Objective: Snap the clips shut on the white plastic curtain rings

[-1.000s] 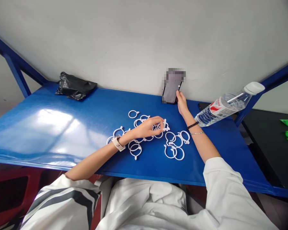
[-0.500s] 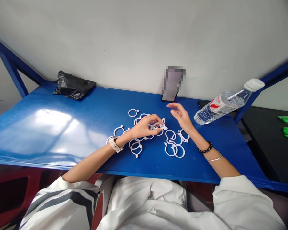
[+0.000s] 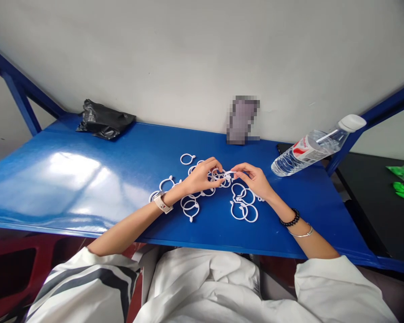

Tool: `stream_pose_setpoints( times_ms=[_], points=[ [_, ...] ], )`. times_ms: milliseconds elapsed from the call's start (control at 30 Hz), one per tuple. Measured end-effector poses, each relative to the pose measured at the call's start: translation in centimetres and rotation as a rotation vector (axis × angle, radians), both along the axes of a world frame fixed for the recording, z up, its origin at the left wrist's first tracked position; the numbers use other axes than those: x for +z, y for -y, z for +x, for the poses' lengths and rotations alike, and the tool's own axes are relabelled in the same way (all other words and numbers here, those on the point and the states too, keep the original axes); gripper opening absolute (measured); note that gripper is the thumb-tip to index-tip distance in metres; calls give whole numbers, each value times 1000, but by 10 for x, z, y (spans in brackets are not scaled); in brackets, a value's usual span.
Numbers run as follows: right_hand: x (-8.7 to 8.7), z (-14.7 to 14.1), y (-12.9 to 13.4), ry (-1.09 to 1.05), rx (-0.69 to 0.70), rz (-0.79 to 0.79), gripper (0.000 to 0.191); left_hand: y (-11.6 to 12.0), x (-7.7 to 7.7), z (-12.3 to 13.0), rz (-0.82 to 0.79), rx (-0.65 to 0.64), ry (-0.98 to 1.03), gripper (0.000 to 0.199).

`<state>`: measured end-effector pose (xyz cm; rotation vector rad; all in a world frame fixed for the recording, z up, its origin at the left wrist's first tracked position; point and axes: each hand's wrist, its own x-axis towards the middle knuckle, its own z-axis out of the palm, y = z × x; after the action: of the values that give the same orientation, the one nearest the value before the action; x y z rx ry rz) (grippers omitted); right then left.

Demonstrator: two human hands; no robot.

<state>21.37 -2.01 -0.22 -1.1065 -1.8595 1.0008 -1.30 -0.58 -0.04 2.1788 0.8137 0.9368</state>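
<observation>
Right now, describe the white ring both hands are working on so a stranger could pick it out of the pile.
Start at the blue table and find the scatter of white rings at its middle. At the pile's far edge the left hand and right hand meet. The held ring is pinched between their fingertips, while the others lie loose on the table.

A small assembly workplace is suggested — a blue metal workbench [image 3: 87, 179] set against a bare white wall [image 3: 188, 58], loose white plastic rings [image 3: 242, 208] scattered in the middle.
</observation>
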Motion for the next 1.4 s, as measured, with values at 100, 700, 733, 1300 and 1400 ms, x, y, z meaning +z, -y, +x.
stream_pose_setpoints(
  times_ms=[100, 700, 733, 1300, 1400],
  points=[
    [-2, 5, -6, -72, 13, -37, 23, -1, -3, -1, 37, 39, -33, 28],
    [-25, 29, -56, 80, -326, 207, 28, -7, -4, -5, 23, 60, -149, 33],
    [-31, 33, -69, 60, -402, 231, 35, -7, -4, -5, 18, 65, -135, 33],
    [-44, 25, -153, -104, -509, 135, 57, -4, -13, -1, 77, -33, -137, 17],
    [-41, 26, -140, -73, -560, 178, 54, -3, -11, 0, 83, -27, -118, 16]
  ],
)
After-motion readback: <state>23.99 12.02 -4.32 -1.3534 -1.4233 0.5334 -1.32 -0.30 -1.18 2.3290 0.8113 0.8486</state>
